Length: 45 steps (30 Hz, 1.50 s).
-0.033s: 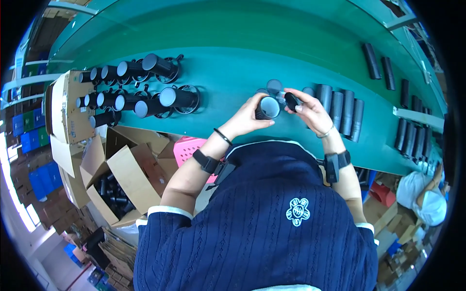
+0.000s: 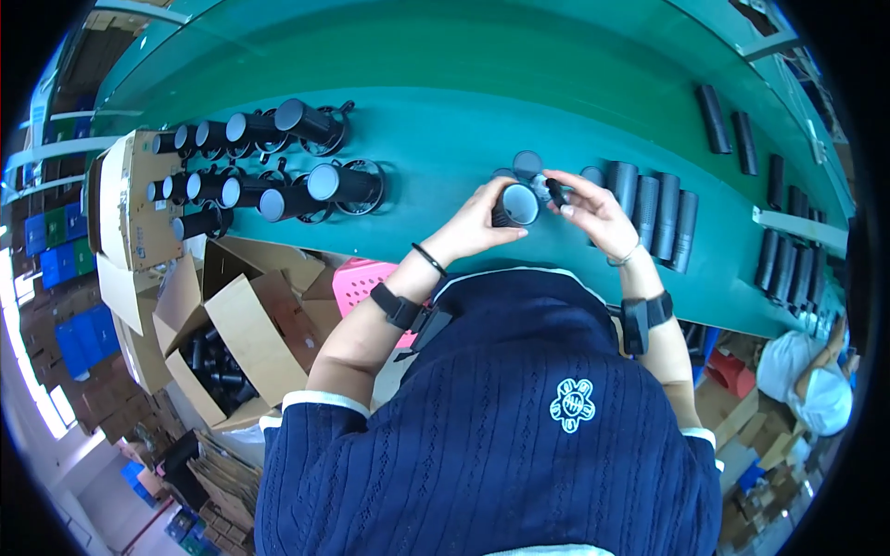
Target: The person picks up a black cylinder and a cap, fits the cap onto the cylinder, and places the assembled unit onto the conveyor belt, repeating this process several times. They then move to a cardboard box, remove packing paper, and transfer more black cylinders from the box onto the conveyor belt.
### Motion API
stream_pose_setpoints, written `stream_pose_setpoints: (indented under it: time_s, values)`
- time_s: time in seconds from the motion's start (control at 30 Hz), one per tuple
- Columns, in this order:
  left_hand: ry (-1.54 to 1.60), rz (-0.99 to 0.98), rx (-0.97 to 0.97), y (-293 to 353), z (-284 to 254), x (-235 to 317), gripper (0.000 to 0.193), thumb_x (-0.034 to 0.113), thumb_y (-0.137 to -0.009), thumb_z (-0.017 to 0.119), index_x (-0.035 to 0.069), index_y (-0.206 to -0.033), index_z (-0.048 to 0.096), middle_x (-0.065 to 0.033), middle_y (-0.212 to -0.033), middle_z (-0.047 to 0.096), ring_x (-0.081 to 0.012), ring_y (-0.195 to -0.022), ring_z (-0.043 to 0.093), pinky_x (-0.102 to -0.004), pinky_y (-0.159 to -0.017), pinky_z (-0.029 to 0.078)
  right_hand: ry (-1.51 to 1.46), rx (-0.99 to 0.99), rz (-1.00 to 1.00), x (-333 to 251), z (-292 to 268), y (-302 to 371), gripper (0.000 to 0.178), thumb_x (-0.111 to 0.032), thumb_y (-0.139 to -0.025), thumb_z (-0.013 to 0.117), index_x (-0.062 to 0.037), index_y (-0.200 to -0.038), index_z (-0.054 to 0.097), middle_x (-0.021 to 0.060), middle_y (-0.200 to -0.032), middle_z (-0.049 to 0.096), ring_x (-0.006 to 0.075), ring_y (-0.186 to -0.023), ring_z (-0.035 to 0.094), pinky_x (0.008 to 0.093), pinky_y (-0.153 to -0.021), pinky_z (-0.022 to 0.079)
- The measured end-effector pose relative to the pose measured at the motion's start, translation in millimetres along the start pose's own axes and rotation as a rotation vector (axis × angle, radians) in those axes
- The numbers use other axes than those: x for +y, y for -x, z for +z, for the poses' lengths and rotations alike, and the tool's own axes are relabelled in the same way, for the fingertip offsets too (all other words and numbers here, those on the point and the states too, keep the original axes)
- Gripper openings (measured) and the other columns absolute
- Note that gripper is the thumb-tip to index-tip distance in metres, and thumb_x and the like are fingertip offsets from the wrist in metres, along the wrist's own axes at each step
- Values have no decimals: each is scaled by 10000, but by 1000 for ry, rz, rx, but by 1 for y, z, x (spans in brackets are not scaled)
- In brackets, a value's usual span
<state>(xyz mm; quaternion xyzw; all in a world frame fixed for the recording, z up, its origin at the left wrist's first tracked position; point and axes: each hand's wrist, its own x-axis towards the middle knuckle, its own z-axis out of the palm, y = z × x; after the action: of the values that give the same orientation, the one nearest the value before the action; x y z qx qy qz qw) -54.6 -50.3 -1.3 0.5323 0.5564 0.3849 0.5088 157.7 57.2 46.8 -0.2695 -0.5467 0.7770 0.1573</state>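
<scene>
left fingers [image 2: 488,193] around black cup [image 2: 520,205] | right fingers [image 2: 573,180] pinching black piece [image 2: 556,192] | black cylinders [image 2: 665,218] rightward on green table [image 2: 436,139]

Black cylinder with pale-grey end [image 2: 516,206]: matt, plastic-looking side; smooth end
Long green worktable [image 2: 440,139]: smooth, softly glossy
Brown open cardboard box [image 2: 243,324]: matt, papery
Pink perforated basket [image 2: 356,284]: smooth, plastic-looking
Navy short-sleeved top [image 2: 473,417]: ribbed, matt knit cloth

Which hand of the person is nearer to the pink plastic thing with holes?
Left. The left hand, around a dark cylinder, is up and to the right of the pink thing in the picture; the right hand, pinching a small black part, is farther right.
</scene>
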Motion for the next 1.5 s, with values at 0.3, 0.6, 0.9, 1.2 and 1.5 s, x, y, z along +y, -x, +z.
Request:
stream_pose_setpoints:
  time_s: [0.3,0.6,0.9,1.2,1.5]
  values:
    - [-80,81,-12,2,2,3,741,236,-665,810,50,-1278,437,-168,-1186,541,-345,-1132,501,-434,-967,394,796,-5,-284,-9,31,-10,613,-32,-606,777,-71,-1190,594,120,-1167,573,295,-1122,535,363,-963,440]
    - [-114,199,11,9,8,4,746,470,-738,730,6,-1240,431,-193,-1138,518,-365,-1106,482,-442,-957,358,826,65,-247,-7,39,-7,605,1,-562,780,-47,-1144,622,122,-1171,601,295,-1121,553,357,-966,445]
    - [-155,153,32,8,14,1,599,479,-863,587,-1,-1195,453,-201,-1098,519,-360,-1033,487,-444,-904,366,928,95,-265,-7,46,-4,568,16,-564,774,-31,-1114,638,118,-1139,602,292,-1074,568,358,-930,463]
    - [-125,136,46,10,13,2,547,443,-861,587,6,-1166,463,-190,-1089,521,-357,-1032,484,-439,-902,364,969,93,-263,-10,51,-6,559,2,-568,777,-19,-1111,645,115,-1084,598,286,-1027,571,351,-874,485]
    - [-136,122,58,15,10,4,511,416,-849,606,30,-1157,474,-167,-1061,547,-348,-1036,502,-440,-911,366,971,55,-252,0,51,-13,552,-42,-567,811,-12,-1096,656,108,-1075,600,273,-1026,570,332,-875,477]
